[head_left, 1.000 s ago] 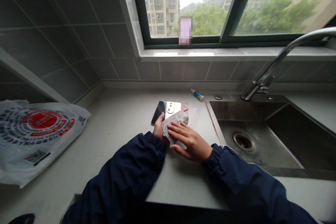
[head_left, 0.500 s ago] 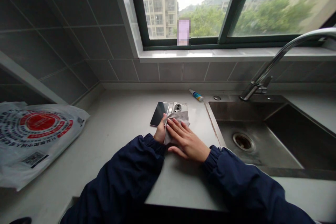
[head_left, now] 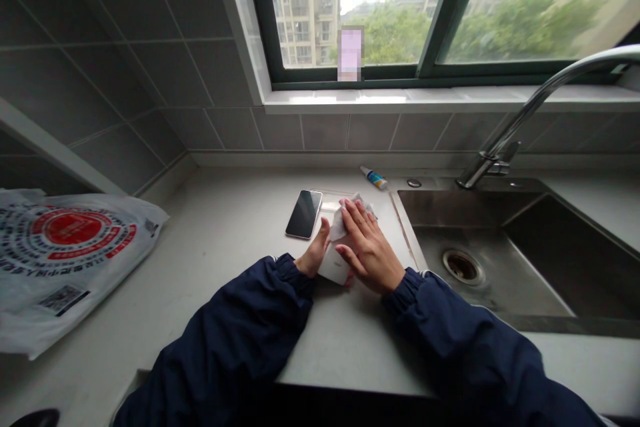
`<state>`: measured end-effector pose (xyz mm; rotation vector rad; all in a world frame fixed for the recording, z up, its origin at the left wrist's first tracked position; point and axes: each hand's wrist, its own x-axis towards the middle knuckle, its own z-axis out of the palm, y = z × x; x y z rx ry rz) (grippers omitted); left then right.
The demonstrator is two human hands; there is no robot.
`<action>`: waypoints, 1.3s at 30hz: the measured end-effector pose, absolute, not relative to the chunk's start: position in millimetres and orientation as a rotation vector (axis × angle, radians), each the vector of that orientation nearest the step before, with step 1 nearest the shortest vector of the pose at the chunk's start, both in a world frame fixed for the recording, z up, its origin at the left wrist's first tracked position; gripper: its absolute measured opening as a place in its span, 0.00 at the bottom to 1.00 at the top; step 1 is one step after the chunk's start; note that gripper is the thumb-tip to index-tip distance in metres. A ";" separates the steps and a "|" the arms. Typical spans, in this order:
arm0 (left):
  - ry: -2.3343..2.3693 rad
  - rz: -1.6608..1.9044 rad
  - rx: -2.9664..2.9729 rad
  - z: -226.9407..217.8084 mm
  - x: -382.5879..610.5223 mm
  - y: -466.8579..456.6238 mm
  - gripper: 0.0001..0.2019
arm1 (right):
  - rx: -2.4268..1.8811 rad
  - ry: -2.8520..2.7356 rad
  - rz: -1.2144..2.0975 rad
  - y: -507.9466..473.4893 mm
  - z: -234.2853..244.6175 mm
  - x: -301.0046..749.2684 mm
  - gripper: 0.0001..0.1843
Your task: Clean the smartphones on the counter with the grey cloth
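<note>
Here we are at the kitchen counter [head_left: 225,247], and all the action sits near its back edge, just left of the steel sink [head_left: 480,260]. The white phone [head_left: 333,265] is right there between both hands, its lower end poking out below the right hand [head_left: 369,245]. That right hand is curled over a crumpled grey cleaning cloth [head_left: 350,219], fingers clenched down, pinning the cloth to the phone! On the other side, the left hand [head_left: 314,252] presses against the phone's left edge. Does it wrap underneath? Can't tell from here; those fingers are out of sight.

Just beside the left hand, a black phone [head_left: 303,213] lies flat, screen up, not touching the hands. Behind the white phone, a clear plastic sheet [head_left: 325,201] lies on the counter. Further back, a small blue-and-white tube [head_left: 374,177] rests by the sink's back left corner, near the chrome faucet [head_left: 487,167]. Away at the far left edge of the counter sits a white plastic bag [head_left: 65,260] with a big red circular print. Navy sleeves [head_left: 235,327] run to both wrists.
</note>
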<state>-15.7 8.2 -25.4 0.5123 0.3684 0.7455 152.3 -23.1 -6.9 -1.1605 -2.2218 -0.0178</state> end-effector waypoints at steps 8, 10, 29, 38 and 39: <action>0.484 0.538 0.807 -8.7 -24.3 8.5 0.42 | -1.190 -2.125 0.053 -18.5 -13.3 155.9 0.43; 0.463 0.502 0.814 -8.7 -25.4 9.6 0.45 | -1.208 -2.106 0.070 -16.9 -15.3 156.7 0.42; 0.394 0.866 0.401 -15.0 -18.9 19.0 0.47 | -1.137 -2.354 0.255 -21.5 -20.3 150.5 0.41; 0.402 0.757 0.401 -17.0 -26.9 19.0 0.52 | -1.020 -2.471 0.211 -25.2 -15.5 149.6 0.43; 0.412 0.766 0.402 -17.5 -27.0 19.0 0.51 | -1.010 -2.482 0.212 -25.5 -14.4 149.4 0.43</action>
